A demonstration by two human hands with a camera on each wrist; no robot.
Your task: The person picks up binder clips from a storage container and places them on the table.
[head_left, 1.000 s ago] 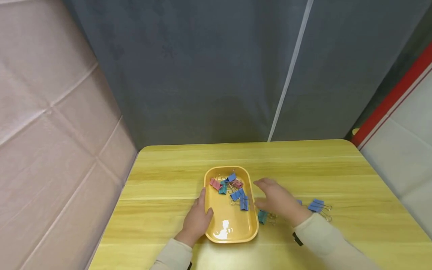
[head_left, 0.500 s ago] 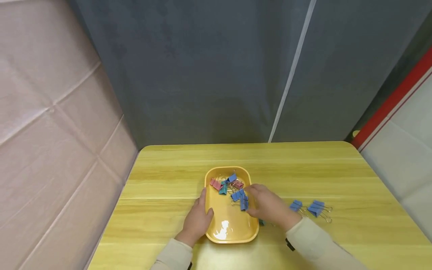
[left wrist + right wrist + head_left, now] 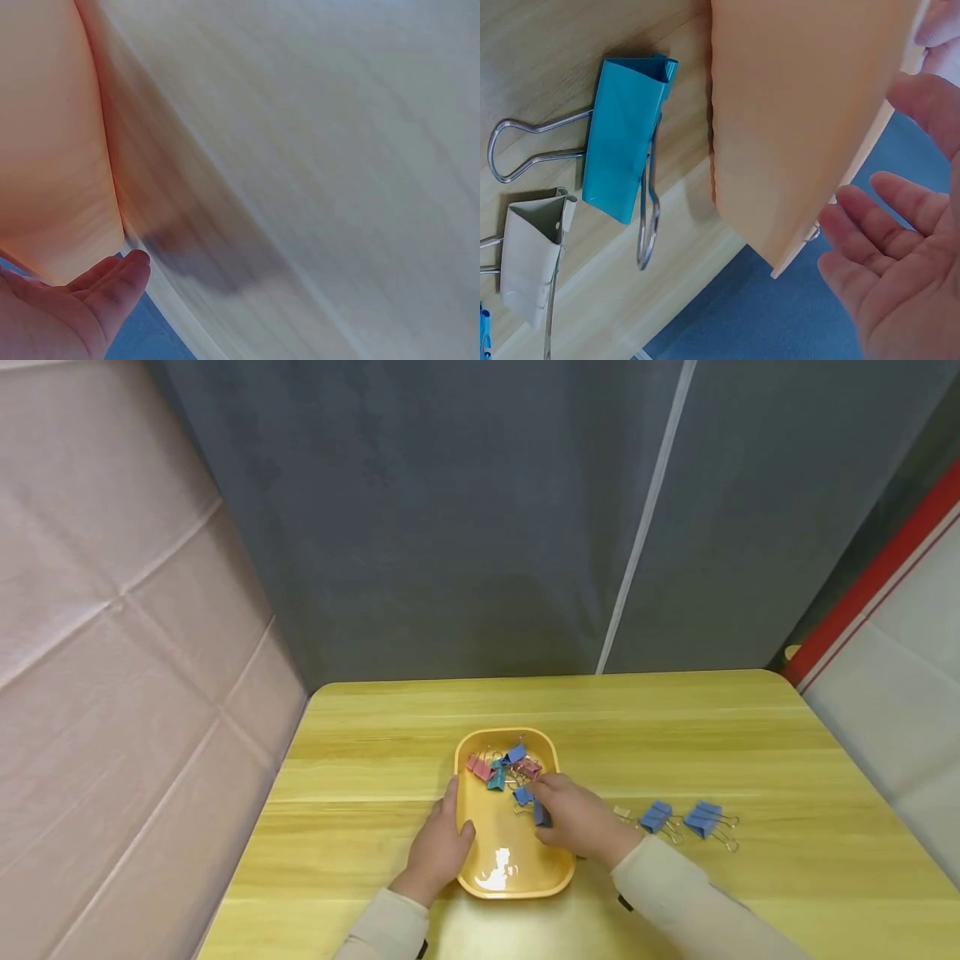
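Observation:
A shallow yellow tray (image 3: 498, 868) stands on the wooden table, with several binder clips in it: pink clips (image 3: 481, 768), a teal clip (image 3: 497, 777) and blue clips (image 3: 514, 753). My left hand (image 3: 435, 850) holds the tray's left side, thumb over the rim and fingers along the outer wall. Those fingers (image 3: 112, 296) look straight in the left wrist view. My right hand (image 3: 581, 818) reaches over the right rim, close to another blue clip (image 3: 541, 814). Its fingers (image 3: 866, 225) are loosely bent and spread. Whether they touch the clip cannot be seen.
To the tray's right lie two blue binder clips (image 3: 657, 817) and a pale clip (image 3: 622, 812) on the table (image 3: 375, 718). A teal clip (image 3: 626, 139) lies beside the tray wall, mostly hidden in the head view. A dark partition (image 3: 450, 527) rises behind the table.
My right hand has moved left, from beside the tray to over its right rim and the blue clip. The blue and pale clips to the right have come into view. My left hand stays put.

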